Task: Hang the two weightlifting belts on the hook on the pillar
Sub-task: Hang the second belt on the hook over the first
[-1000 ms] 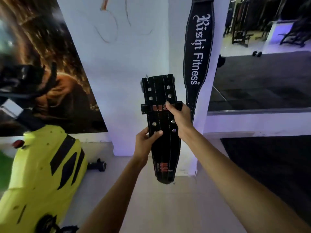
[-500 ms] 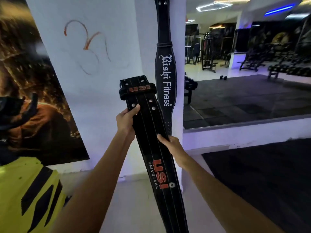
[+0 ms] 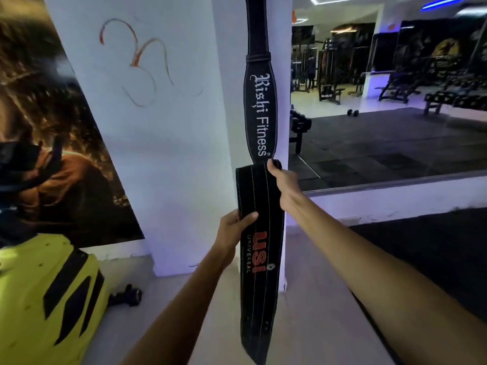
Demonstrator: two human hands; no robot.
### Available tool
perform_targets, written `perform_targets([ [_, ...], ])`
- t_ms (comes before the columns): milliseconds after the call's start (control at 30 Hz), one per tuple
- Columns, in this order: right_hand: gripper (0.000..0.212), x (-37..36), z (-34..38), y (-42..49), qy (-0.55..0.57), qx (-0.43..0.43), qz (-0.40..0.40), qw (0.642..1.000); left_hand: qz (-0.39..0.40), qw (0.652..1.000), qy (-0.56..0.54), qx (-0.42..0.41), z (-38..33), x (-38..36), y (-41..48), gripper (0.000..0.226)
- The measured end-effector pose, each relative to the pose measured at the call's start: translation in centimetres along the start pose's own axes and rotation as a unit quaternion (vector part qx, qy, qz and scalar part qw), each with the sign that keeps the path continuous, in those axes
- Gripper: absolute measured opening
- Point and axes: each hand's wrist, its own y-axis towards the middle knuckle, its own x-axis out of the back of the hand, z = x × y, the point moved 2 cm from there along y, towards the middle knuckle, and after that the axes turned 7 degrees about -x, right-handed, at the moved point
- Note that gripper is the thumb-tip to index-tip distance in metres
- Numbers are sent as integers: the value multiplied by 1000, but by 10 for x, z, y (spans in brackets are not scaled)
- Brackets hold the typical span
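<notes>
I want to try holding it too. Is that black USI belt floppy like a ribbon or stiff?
Probably stiff. The USI belt stands up straight above the left hand rather than drooping, and its lower end hangs in a flat line. It looks wide and thick with rows of stitching, so likely heavyish. The right hand steadies its top edge, which suggests two hands help.

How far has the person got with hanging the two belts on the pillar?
Done: the Rishi Fitness belt hangs down the pillar; its hook is out of frame. In hand: the USI belt, gripped by left hand and right hand, folded over at its top. Left: hanging it.
</notes>
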Motion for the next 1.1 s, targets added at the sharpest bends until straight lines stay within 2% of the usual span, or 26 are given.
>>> perform_targets([
  [67, 27, 6, -8, 2, -21, -19, -14, 1000, 64, 996, 43, 54, 21, 14, -10, 23],
  [100, 29, 7, -12, 2, -28, -27, -12, 999, 67, 995, 48, 63, 21, 19, -9, 25],
  [167, 41, 3, -16, 1, -47, -35, 4, 998, 27, 998, 32, 42, 5, 24, 1, 21],
  [267, 43, -5, -9, -3, -94, 3, 36, 995, -57, 998, 33, -25, -27, 18, 17, 5],
  [367, 29, -5, 5, -8, -120, 69, 62, 988, -128, 990, -8, -61, -49, 6, 28, 8],
  [433, 11, -1, 1, -16, -111, 87, 97, 985, -196, 976, -88, -38, -62, 2, 40, 12],
  [500, 8, 6, -18, -23, -113, 86, 121, 982, -229, 965, -125, -14, -71, 3, 49, 14],
  [567, 24, 19, -46, -27, -150, 78, 135, 976, -230, 965, -123, -7, -73, 4, 53, 17],
  [667, 43, 44, -93, -31, -224, 23, 142, 964, -227, 967, -119, -1, -72, 6, 55, 19],
  [733, 51, 58, -115, -32, -307, -32, 167, 936, -227, 966, -125, 8, -72, 10, 56, 18],
  [833, 75, 64, -118, -28, -410, -131, 221, 875, -216, 968, -127, 15, -67, 20, 56, 17],
  [867, 79, 57, -106, -27, -369, -141, 251, 884, -208, 969, -130, 13, -65, 22, 54, 16],
  [933, 89, 32, -73, -18, -166, -137, 294, 931, -176, 976, -132, 8, -60, 22, 47, 14],
  [1000, 91, 9, -44, -5, -13, -144, 243, 959, -107, 989, -99, -11, -50, 21, 38, 16],
  [1033, 87, 4, -34, 3, 9, -149, 193, 970, -62, 995, -72, -24, -43, 21, 34, 16],
  [1100, 66, 2, -23, 12, -5, -149, 124, 981, 23, 998, -31, -50, -30, 27, 27, 13],
])
